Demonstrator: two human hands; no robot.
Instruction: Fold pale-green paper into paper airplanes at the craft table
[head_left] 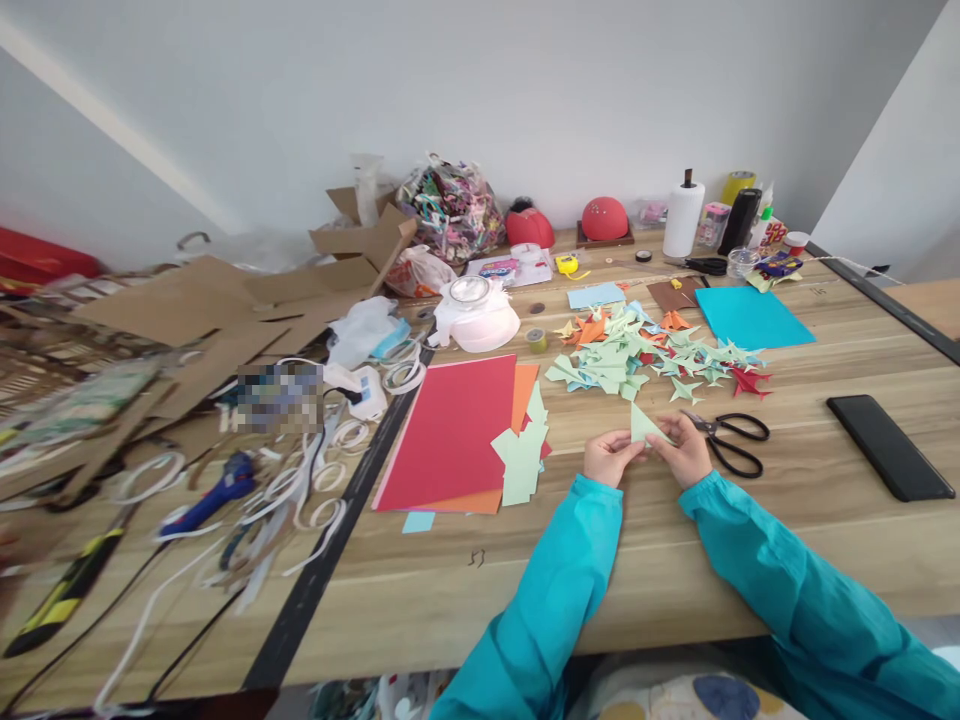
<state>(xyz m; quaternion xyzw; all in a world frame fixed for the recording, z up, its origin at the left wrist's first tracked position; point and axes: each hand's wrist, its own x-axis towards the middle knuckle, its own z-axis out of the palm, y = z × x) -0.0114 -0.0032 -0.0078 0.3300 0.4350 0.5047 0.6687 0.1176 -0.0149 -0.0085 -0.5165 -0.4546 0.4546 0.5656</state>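
Note:
Between my two hands is a small piece of pale green paper (642, 424), folded to a triangle with its point away from me. My left hand (609, 459) pinches its left lower edge, and my right hand (684, 452) grips the right corner. Just beyond lies a heap of folded paper pieces (611, 350), mostly pale green, with some orange, blue and red. Black-handled scissors (739, 443) rest right beside my right hand. To the left, loose pale green paper pieces (523, 462) overlap a stack of red and orange sheets (457, 430).
A black phone (890, 447) lies at the right, a blue sheet (754, 317) behind it. Left of the black strip (330, 540) are a blue glue gun (214, 497), cords, white coils and a yellow-black cutter (67, 590). Cardboard (247, 290) and a stuffed bag (452, 205) stand behind.

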